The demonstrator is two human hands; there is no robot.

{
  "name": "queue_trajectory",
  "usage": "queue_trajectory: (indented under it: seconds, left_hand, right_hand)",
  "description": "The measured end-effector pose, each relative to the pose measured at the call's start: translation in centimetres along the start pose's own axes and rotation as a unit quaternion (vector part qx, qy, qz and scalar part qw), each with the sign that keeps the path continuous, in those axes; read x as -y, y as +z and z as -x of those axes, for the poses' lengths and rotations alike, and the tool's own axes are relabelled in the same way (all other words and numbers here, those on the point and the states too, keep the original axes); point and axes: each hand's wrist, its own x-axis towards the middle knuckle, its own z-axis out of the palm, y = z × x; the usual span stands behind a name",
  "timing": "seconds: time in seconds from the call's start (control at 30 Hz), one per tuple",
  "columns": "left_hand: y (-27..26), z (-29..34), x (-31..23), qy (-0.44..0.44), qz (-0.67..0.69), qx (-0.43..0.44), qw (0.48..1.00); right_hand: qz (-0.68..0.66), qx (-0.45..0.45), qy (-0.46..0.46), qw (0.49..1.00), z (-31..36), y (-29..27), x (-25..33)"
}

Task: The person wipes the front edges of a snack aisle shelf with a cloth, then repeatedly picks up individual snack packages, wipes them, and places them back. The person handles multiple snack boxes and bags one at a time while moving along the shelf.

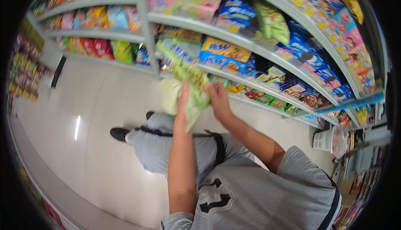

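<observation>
In front of the shelves, a green snack packet [191, 73] is held up between my two hands, blurred by motion. A limp pale green sheet, like a cloth [170, 96], lies against the packet and hangs below it to a point. My left hand [184, 95] presses upright along the packet and this sheet, its fingers partly hidden. My right hand [218, 99] has its fingers curled on the packet's right edge. Just behind, another green pack [173, 51] with blue lettering shows at the shelf; where it meets the held packet is unclear.
White shelves [188, 24] full of packaged snacks curve across the far side and right. Blue and yellow biscuit packs [225, 56] stand right behind my hands. A white basket [323, 140] is at the right. Pale tiled floor [100, 104] lies at left; a low ledge [54, 188] borders it.
</observation>
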Motion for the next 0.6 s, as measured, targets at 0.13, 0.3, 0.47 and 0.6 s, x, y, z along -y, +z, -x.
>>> queue_trajectory:
  seconds: [0.13,0.3,0.47,0.6]
  left_hand:
    - [0.4,0.4,0.1,-0.008,-0.124,-0.137,0.983]
    - [0.0,-0.1,-2.5,0.044,-0.034,-0.188,0.981]
    - [-1.4,-1.2,-4.5,0.095,0.057,-0.162,0.981]
    - [-1.8,-1.0,-3.9,0.111,0.094,-0.204,0.968]
  right_hand:
    - [-0.015,0.074,0.053,0.996,-3.0,0.9,-0.9]
    - [-0.016,0.201,0.165,0.966,-0.6,-0.8,1.6]
    - [0.083,0.156,0.210,0.962,2.7,-2.5,2.7]
    - [0.269,0.100,-0.078,0.955,2.7,-3.9,3.4]
